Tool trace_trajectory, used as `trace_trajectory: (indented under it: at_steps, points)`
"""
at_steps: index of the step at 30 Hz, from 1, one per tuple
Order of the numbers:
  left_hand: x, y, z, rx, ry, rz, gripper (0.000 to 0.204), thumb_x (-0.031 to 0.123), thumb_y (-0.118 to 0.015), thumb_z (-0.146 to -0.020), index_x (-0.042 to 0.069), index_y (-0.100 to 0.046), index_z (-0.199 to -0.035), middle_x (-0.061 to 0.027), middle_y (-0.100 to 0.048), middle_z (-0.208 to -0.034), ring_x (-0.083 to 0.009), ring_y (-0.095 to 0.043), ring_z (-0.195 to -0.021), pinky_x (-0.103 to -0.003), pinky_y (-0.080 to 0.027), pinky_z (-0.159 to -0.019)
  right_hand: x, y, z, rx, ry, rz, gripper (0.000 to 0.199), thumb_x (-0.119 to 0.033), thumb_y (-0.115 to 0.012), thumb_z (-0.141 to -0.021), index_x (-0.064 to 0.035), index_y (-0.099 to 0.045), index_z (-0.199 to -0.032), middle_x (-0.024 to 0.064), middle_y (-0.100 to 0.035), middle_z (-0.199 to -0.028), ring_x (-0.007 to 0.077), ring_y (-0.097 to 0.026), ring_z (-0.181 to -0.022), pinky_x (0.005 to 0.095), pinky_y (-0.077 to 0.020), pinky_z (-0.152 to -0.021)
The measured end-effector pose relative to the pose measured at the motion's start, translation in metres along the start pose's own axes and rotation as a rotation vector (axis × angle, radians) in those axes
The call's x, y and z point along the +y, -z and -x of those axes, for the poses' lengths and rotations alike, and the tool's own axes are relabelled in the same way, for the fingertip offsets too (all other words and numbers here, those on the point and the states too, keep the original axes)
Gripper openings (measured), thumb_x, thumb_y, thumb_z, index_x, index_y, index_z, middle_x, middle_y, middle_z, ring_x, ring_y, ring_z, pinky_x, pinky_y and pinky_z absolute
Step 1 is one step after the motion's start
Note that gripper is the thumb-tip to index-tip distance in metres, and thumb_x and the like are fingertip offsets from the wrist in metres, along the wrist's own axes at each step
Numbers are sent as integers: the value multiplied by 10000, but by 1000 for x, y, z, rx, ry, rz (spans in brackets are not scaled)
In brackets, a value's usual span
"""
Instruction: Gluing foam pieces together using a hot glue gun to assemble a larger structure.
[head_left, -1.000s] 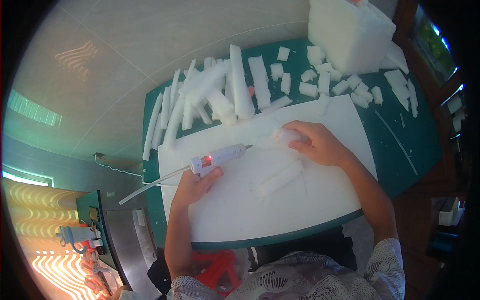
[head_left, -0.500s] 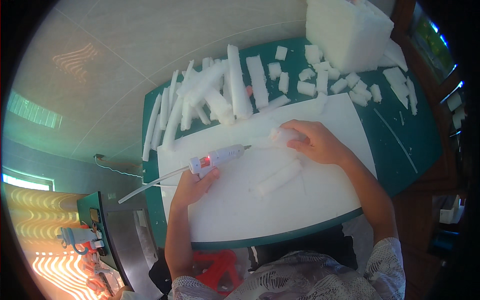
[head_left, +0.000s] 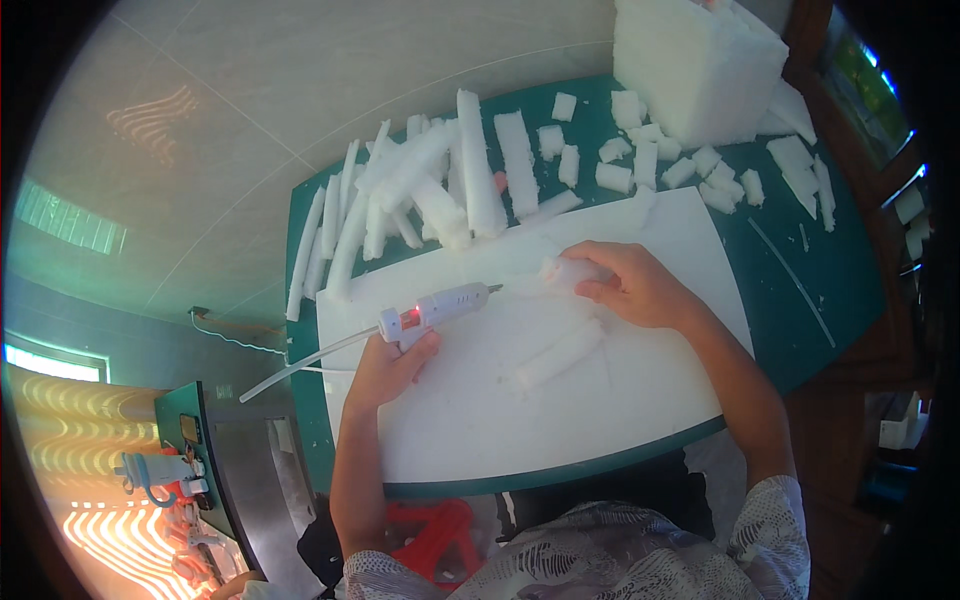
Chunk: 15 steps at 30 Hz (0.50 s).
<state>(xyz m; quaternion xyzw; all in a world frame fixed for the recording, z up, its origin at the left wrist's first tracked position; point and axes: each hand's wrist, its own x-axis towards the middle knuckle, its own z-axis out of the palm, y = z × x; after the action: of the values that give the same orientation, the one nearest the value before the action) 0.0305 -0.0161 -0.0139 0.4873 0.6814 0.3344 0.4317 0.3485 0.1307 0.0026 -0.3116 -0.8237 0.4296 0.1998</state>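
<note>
A white plastic hot-glue gun with a red glow at its rear window sits in the left hand, whose fingers are wrapped around its handle, the thumb lying along the near side. Its pointed metal nozzle reaches out to the right of those fingers, toward the right hand but apart from it. A long, translucent glue stick runs from the gun's back end, sloping down to the left of the left fingers.

The right fingers and thumb grasp a short, rough white foam piece, its free end protruding to their left, near the nozzle. Closer to the body than the right fingertips, a white foam roll lies on a large, flat white board beneath both hands.

Beyond the left fingers, a heap of long white foam strips lies past the board's far edge. Beyond the right fingers are scattered small white foam chunks, and behind them a big, blocky white foam cube. A thin, straight pale rod lies well to the right of the right fingers on the dark green tabletop. Well below the left fingers shows a bright red stool-like object.
</note>
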Motion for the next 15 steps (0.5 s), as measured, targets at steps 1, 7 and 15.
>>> trace_trajectory:
  at_steps: [1,7,15]
  points:
    - [0,0,0,1,-12,10,230,250,-663,-930,29,-644,-868,21,-559,-645,-55,-510,-536,-235,-415,-472,0,0,0,0,-1,0,351,-103,-650,-901,-48,-597,-1244,155,-658,-1203,298,-651,-1004,355,-520,-847]
    - [5,-1,-2,-22,-44,31,214,238,-641,-944,28,-650,-906,18,-565,-668,-49,-509,-544,-234,-422,-469,0,-1,-1,-8,1,0,348,-105,-652,-901,-51,-599,-1241,158,-658,-1201,300,-651,-1001,354,-519,-847]
    - [7,-1,-3,-37,-64,33,269,235,-610,-960,18,-637,-1117,-32,-693,-932,-53,-530,-596,-229,-471,-511,2,1,0,9,7,-39,342,-102,-649,-905,-59,-602,-1242,138,-652,-1223,280,-645,-1002,343,-521,-824]
